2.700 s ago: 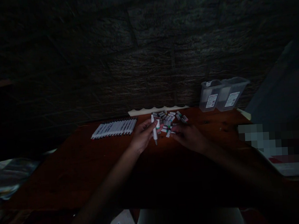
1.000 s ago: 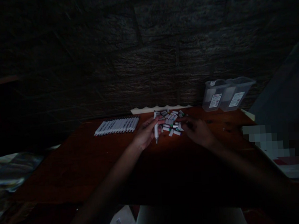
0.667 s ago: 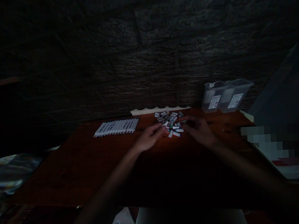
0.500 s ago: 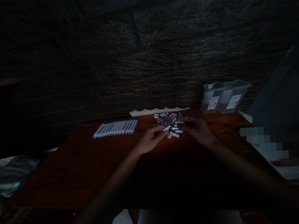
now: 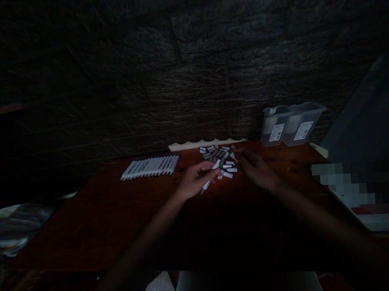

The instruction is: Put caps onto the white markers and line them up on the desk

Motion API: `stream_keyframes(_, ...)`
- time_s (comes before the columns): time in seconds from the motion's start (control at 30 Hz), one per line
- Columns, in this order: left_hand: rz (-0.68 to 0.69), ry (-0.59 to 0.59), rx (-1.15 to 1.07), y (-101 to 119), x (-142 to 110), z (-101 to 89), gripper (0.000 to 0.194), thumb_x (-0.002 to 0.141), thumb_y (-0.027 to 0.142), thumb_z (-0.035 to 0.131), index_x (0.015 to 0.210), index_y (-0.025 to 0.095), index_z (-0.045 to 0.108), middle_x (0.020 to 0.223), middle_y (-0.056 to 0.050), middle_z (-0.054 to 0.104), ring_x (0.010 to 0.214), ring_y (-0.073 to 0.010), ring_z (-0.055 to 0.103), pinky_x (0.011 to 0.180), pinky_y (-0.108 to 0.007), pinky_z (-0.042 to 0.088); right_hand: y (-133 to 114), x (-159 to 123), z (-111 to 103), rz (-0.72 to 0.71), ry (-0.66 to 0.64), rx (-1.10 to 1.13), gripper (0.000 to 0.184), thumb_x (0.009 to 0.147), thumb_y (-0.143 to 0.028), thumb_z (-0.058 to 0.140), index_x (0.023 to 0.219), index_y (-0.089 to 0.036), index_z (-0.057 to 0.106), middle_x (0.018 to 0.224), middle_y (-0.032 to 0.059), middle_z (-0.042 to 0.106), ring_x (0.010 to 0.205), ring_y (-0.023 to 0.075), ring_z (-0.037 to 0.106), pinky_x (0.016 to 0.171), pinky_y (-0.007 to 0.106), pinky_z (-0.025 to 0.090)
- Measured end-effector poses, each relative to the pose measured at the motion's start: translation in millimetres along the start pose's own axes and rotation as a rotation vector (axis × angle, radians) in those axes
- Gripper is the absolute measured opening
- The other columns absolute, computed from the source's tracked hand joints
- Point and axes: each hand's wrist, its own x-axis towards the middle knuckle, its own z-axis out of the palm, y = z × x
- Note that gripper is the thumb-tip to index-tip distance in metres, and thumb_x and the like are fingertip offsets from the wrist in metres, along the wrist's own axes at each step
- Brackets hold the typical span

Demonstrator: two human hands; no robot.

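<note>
Where dimmest, at the far left: crumpled, shiny, pale sheet-like heap, lying lower than the edge of the tabletop; too blurred to tell more.
Reddish-brown wooden tabletop: stretching across the middle, up against a dark wall of rough, stone-like blocks.
Row of white markers with dark ends: laid flat, side by side, on the tabletop, left of the left hand and apart from it.
White paper-like sheet: below the near edge, partly cut off at the bottom of the view.
Left hand: held over the tabletop, fingers clamped on a slim white marker with a greyish tip.
Slim white marker: slanted, greyish tip toward the near left, partly hidden behind fingers.
Cream strip with a scalloped edge: running along the foot of the wall.
Loose pile of short white cylinders with coloured bands: scattered between the two hands.
Right hand: fingers bunched at a green-banded cylinder on the pile's right side; cannot tell whether gripping or only touching.
Two clear plastic tubs with white labels: standing upright, side by side, beyond the right hand, near the wall.
</note>
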Motion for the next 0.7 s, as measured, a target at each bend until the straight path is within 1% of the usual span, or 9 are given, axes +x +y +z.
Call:
stream_keyframes(0.13,-0.152,0.024,-0.26,-3.2,3.1,0.1,0.034,0.081,0.041,0.07,0.101,0.015,0.064,0.092,-0.009,0.075,0.064,-0.0129,0.065,0.061,-0.023,0.049,-1.0,0.7,-0.1,-0.003,0.01,0.018,0.052,0.085,-0.054,0.053,0.117,-0.015,0.06,0.068,-0.0002,0.057,0.06,0.0138,0.05,0.06,0.028,0.045)
stream_keyframes(0.23,-0.201,0.062,-0.393,-4.9,5.7,-1.8,0.031,0.081,0.037,0.071,0.1,0.013,0.064,0.096,-0.011,0.075,0.064,-0.0119,0.066,0.06,-0.021,0.05,0.5,0.9,-1.3,-0.014,-0.003,0.01,0.053,0.083,-0.053,0.057,0.12,-0.014,0.061,0.067,-0.0005,0.057,0.063,0.0145,0.052,0.061,0.029,0.046)
stream_keyframes(0.33,-0.228,0.122,-0.494,-3.5,7.5,-3.8,0.023,0.085,0.031,0.068,0.098,0.012,0.065,0.096,-0.012,0.075,0.061,-0.0107,0.066,0.056,-0.019,0.05,3.5,0.7,-1.7,-0.002,-0.028,0.006,0.05,0.081,-0.054,0.06,0.112,-0.015,0.065,0.07,0.0016,0.061,0.069,0.0163,0.056,0.065,0.03,0.047)
stream_keyframes(0.43,-0.244,0.189,-0.541,-3.0,9.3,-5.7,0.018,0.089,0.027,0.062,0.098,0.011,0.065,0.097,-0.012,0.075,0.06,-0.0106,0.065,0.053,-0.019,0.051,7.5,1.1,-1.2,0.02,-0.043,-0.006,0.045,0.08,-0.053,0.062,0.107,-0.017,0.066,0.082,0.0043,0.066,0.078,0.0181,0.06,0.07,0.031,0.049)
stream_keyframes(0.53,-0.239,0.248,-0.575,-4.8,11.4,-8.2,0.017,0.091,0.027,0.06,0.098,0.012,0.064,0.101,-0.012,0.075,0.062,-0.0113,0.066,0.056,-0.021,0.054,10.6,1.3,-0.2,0.023,-0.05,-0.042,0.039,0.08,-0.049,0.063,0.105,-0.019,0.064,0.093,0.0056,0.068,0.084,0.0188,0.063,0.076,0.033,0.05)
stream_keyframes(0.6,-0.238,0.274,-0.615,-5.8,12.5,-10.0,0.017,0.092,0.027,0.058,0.099,0.013,0.064,0.104,-0.012,0.074,0.063,-0.0115,0.066,0.057,-0.022,0.055,11.6,1.0,0.2,-0.002,-0.054,-0.067,0.035,0.078,-0.046,0.065,0.1,-0.019,0.063,0.094,0.0055,0.068,0.085,0.0193,0.064,0.077,0.034,0.051)
stream_keyframes(0.7,-0.268,0.279,-0.699,-4.6,13.3,-12.2,0.02,0.095,0.026,0.051,0.102,0.013,0.064,0.108,-0.011,0.073,0.063,-0.0107,0.065,0.055,-0.02,0.054,12.6,0.1,0.0,-0.057,-0.071,-0.101,0.03,0.077,-0.044,0.066,0.094,-0.02,0.062,0.091,0.0052,0.068,0.084,0.02,0.064,0.078,0.035,0.052)
